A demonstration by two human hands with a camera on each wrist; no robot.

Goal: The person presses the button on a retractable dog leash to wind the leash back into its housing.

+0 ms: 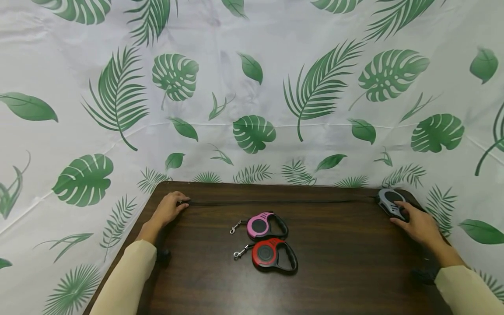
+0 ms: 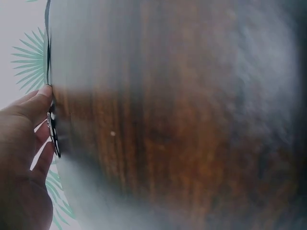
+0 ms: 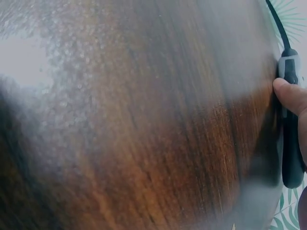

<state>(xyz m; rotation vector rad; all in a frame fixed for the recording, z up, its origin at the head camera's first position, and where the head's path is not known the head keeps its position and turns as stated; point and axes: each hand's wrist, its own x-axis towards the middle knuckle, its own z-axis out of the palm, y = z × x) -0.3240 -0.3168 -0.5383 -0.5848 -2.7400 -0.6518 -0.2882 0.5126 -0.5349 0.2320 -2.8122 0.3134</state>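
Note:
My left hand (image 1: 167, 211) pinches the clip end of a thin black leash cord (image 1: 275, 202) near the table's far left corner. In the left wrist view the metal clip (image 2: 51, 125) shows beside the fingers. The cord runs almost straight across to a grey and black retractable dog leash (image 1: 387, 197) at the far right. My right hand (image 1: 420, 226) holds that leash's casing, with the thumb on its near side; the handle is partly hidden by the hand. In the right wrist view the thumb (image 3: 288, 93) lies against the grey leash's edge.
A pink retractable leash (image 1: 264, 217) and a red one (image 1: 264, 254) lie mid-table, one in front of the other, their metal clips (image 1: 236, 254) pointing left. The dark wooden table (image 1: 338, 271) meets a white leaf-patterned cloth (image 1: 220, 144) behind.

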